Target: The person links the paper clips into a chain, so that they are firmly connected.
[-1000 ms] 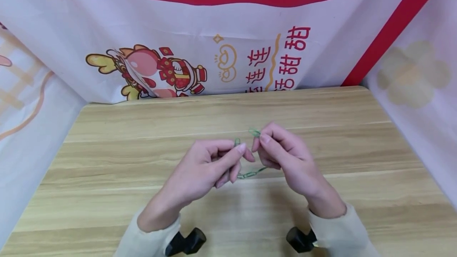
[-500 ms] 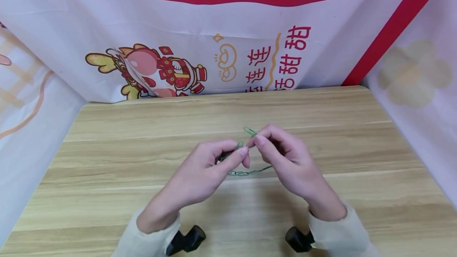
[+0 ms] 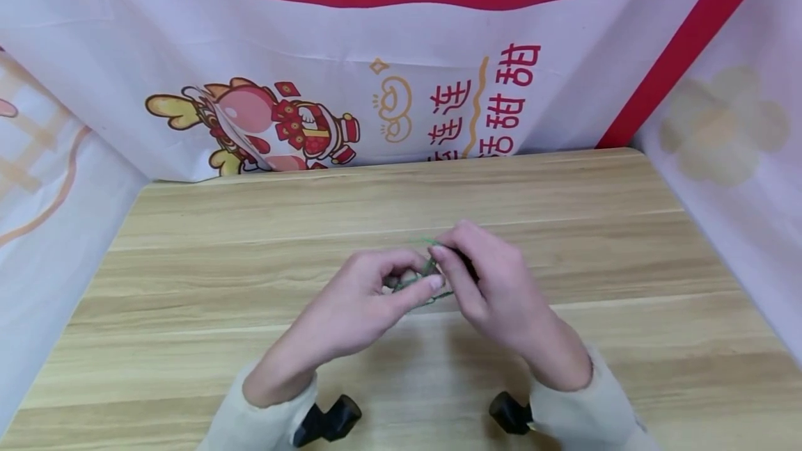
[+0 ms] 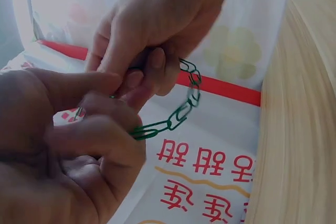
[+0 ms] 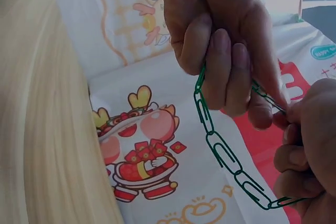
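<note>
A chain of green paper clips [image 5: 224,153] hangs in a loop between my two hands, linked end to end. My left hand [image 3: 376,294] pinches one part of it between thumb and fingers, with more of the chain running through its curled fingers. Close beside it, my right hand [image 3: 495,287] pinches green wire at its fingertips, almost meeting the left fingertips. In the left wrist view the paper clip chain [image 4: 181,111] curves from the left fingers up behind the right hand. The paper clips right between the fingertips are mostly hidden.
Both hands are above a wood-grain table [image 3: 250,228]. A white cloth printed with a cartoon figure [image 3: 263,124] and red writing stands behind its back edge, with more cloth at both sides. Black wrist mounts [image 3: 328,422] stick out below the sleeves.
My right hand has moved left and slightly down, bringing its fingertips to the left hand's. The green paper clip that stuck out above the right fingers has swung down toward the left fingertips.
</note>
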Motion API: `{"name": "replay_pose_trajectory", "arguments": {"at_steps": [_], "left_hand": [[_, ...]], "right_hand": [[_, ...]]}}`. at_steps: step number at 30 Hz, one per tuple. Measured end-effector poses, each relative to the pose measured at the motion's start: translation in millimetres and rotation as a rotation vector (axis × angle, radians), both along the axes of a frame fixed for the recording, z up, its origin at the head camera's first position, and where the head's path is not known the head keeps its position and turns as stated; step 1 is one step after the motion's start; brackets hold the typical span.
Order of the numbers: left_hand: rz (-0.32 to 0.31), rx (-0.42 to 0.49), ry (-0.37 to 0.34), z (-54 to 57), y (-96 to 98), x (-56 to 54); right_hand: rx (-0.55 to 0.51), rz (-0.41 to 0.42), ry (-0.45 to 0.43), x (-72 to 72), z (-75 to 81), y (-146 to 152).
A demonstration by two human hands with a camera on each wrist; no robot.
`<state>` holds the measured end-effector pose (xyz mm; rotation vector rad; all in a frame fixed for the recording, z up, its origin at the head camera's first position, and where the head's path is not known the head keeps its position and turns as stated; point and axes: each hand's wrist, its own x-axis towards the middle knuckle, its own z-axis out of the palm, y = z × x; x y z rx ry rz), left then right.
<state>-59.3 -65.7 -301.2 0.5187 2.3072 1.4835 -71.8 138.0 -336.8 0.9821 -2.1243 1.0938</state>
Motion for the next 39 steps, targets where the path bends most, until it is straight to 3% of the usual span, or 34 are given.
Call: {"name": "replay_pose_trajectory", "arguments": {"at_steps": [4,7,11,14,18,22,29,34,39], "left_hand": [[0.069,0.147,-0.096,-1.8,0.1,3.5],[0.098,0.207,-0.08,-3.2,2.4,4.8],[0.165,0.242,-0.046,-3.4,3.7,4.5],[0.208,0.26,-0.001,-2.3,3.3,3.5],[0.229,0.261,0.036,-1.4,4.5,2.5],[0.24,0.248,0.065,-3.7,7.3,2.6],[0.272,0.239,0.261,-8.0,11.6,4.2],[0.289,0.228,0.405,-10.2,13.6,4.8],[0.293,0.224,0.445,-12.9,14.0,4.3]], "right_hand": [[-0.098,-0.026,-0.077,-2.0,-0.8,1.5],[-0.171,-0.006,-0.195,-1.6,0.5,2.5],[-0.292,0.128,-0.43,-1.9,1.2,7.0],[-0.348,0.241,-0.551,-3.4,1.0,10.8],[-0.369,0.307,-0.587,-4.9,0.2,12.2],[-0.422,0.289,-0.606,-3.4,0.4,9.1],[-0.547,0.329,-0.681,-0.4,0.6,1.0],[-0.568,0.311,-0.711,0.1,0.3,-1.1],[-0.566,0.315,-0.714,0.2,-0.2,-1.1]]}}
